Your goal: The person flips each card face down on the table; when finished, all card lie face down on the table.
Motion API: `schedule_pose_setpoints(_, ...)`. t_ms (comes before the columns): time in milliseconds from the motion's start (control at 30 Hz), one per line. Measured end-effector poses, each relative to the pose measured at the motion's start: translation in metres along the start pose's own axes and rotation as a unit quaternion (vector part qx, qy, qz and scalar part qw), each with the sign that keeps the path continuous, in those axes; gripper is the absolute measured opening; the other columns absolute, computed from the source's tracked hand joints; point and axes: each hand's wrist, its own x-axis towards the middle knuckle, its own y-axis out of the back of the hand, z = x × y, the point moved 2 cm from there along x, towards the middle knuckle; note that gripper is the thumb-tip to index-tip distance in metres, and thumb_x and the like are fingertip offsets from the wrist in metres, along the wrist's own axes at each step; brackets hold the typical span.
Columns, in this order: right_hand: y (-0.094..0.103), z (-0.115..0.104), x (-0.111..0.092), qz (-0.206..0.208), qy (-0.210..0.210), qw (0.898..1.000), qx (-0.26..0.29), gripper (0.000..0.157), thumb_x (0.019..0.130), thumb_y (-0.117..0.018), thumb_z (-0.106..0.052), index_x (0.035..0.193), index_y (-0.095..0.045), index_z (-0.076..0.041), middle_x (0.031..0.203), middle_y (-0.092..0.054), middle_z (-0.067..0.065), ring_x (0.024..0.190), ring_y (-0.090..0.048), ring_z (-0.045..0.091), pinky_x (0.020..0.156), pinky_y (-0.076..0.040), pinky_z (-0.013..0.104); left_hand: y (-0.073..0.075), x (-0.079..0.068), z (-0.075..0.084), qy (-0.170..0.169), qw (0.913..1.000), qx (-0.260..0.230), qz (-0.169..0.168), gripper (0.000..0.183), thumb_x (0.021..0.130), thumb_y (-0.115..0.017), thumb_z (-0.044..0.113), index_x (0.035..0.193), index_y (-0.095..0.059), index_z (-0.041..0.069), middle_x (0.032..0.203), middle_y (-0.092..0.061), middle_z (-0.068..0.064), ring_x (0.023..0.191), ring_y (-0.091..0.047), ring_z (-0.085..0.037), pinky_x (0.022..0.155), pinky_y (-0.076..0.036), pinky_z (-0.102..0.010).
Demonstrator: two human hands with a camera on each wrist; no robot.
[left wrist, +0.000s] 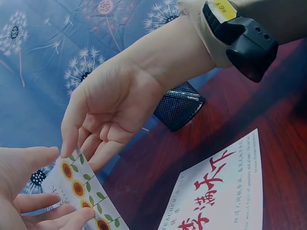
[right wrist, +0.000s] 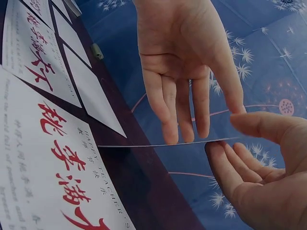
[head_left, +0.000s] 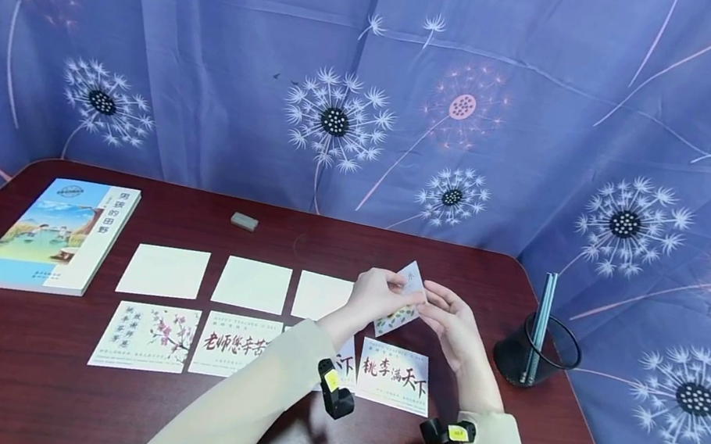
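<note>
A card with a row of sunflowers is held up, tilted, above the right part of the table. My right hand pinches its edge, thumb on one face and fingers on the other. My left hand touches the sunflower face with nearly straight fingers; its thumb lies near the right thumb. Edge-on, the card looks like a thin line in the right wrist view. Below the hands lies a card with red lettering. My left forearm partly covers a similar card beside it.
Blank cards lie in a row behind printed cards. A book lies at the left and a small grey block at the back. At the right, a black mesh holder contains pencil-like sticks.
</note>
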Motion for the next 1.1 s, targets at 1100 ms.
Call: schedule_pose_setpoints(1100,0.004,0.018,0.007,-0.058,0.000,0.998,-0.025,0.061,0.092,-0.053,0.005,0.146,-0.024,0.013,0.150,-0.032,0.035,0.110,-0.062,0.002,0.094,-0.049,0.017,0.007,-0.001,-0.034,0.039,0.9959,0.001,0.082,0.022,0.079,-0.076,0.014,0.098,-0.074,0.005,0.090,-0.075,-0.007,0.087,-0.069,-0.022,0.080,-0.055,-0.033)
